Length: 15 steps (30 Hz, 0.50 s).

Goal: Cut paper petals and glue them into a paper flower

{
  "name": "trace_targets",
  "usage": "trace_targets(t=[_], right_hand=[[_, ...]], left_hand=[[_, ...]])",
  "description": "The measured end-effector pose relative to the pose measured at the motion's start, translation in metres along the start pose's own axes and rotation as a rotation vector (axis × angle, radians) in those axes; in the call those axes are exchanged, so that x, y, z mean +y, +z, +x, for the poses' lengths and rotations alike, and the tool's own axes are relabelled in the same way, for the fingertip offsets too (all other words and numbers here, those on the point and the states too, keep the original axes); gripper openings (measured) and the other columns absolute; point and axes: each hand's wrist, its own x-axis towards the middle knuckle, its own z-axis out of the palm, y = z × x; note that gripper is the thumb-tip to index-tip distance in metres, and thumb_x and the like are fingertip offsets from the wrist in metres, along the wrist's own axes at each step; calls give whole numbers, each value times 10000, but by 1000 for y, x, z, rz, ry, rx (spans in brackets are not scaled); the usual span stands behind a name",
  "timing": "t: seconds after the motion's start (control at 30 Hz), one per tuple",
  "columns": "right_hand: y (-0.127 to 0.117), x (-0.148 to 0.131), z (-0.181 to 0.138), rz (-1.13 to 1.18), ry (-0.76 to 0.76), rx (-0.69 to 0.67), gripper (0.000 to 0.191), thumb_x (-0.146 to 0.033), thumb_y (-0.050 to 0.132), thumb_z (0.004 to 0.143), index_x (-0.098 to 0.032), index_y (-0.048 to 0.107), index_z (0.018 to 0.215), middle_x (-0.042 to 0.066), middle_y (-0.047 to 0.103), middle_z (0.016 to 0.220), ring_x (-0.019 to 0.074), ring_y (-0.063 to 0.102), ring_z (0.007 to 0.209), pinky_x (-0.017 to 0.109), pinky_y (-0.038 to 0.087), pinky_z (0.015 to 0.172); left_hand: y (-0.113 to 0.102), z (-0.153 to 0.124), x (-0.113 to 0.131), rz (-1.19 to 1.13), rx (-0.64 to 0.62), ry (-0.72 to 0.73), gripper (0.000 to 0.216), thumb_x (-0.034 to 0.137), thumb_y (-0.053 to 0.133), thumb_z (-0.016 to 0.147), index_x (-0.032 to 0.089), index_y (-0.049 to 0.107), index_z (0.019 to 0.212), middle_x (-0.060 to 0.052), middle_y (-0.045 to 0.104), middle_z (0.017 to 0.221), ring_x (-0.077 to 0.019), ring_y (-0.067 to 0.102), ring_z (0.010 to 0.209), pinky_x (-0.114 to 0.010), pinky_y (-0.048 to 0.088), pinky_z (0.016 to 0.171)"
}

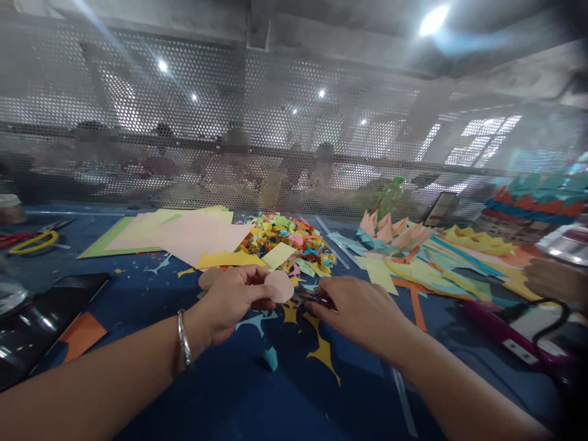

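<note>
My left hand (234, 300), with a silver bangle on its wrist, pinches a pale pink paper disc (280, 286) between thumb and fingers. Another rounded pinkish piece sticks out behind this hand. Small scissors (316, 298) are in my right hand (351, 306), their dark blades pointing left at the disc's edge. My fingers hide most of the handles. Yellow paper scraps (324, 352) and light blue scraps (255, 321) lie on the dark blue table (220, 392) below my hands. Just beyond is a heap of small colourful folded paper pieces (289, 236).
Pastel paper sheets (184, 233) and yellow-handled scissors (34, 243) lie left, near a black glossy object (55, 312). Rightward are pointed paper crowns (390, 226), paper strips, a purple power strip (514, 334) and another person's hand (558, 278). A perforated metal screen (206, 122) stands behind.
</note>
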Motion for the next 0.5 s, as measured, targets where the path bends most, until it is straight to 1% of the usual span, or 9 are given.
trace_targets(t=[0.03,0.1,0.17,0.2,0.27,0.33,0.4,0.5], right_hand=[[-2,-2,-1,4,-19,44,265,-453,540,800,-201,579,726,93,647,720,271,614,687,323,362,497],[-5,-6,-3,41,-100,147,221,-416,543,814,-207,595,858,95,658,851,273,609,806,345,426,582],[-8,-10,-5,106,-217,232,237,-378,531,838,-210,576,998,87,646,960,256,589,896,353,455,678],[-9,-12,-5,138,-276,260,240,-354,522,850,-207,566,1035,84,637,990,247,577,922,352,457,715],[-10,-14,-7,188,-375,280,196,-296,496,873,-194,579,1020,79,628,974,229,563,925,346,450,752],[-10,-16,-7,233,-436,279,163,-255,460,894,-187,605,928,70,621,895,204,561,865,330,443,745],[-11,-17,-6,294,-450,284,187,-239,435,907,-187,610,867,59,609,840,180,556,809,310,438,723],[-12,-17,-4,413,-413,299,172,-235,442,901,-193,600,848,51,599,860,160,554,803,284,435,709]], left_hand=[[0,0,0,-28,6,-12,122,131,704,643,127,657,755,-56,667,809,-127,601,707,-269,497,702],[0,1,-1,-68,10,-36,121,119,713,638,124,671,751,-55,675,804,-128,608,712,-271,498,726],[-1,1,-1,-97,-5,-62,129,107,715,635,124,681,759,-54,683,823,-124,613,725,-265,494,757],[0,0,0,-111,-22,-72,137,105,716,635,123,684,767,-54,685,840,-122,616,733,-262,490,774],[0,-2,2,-126,-67,-83,150,111,718,638,122,689,785,-51,685,863,-117,621,743,-259,480,804],[1,-4,3,-113,-126,-89,141,132,713,650,123,693,789,-39,679,853,-112,621,734,-262,474,821],[3,-6,3,-89,-184,-91,122,148,683,673,128,700,792,-27,672,820,-108,620,713,-272,474,820],[3,-7,0,-74,-237,-70,157,118,584,698,141,708,791,-32,680,826,-115,628,707,-292,479,803]])
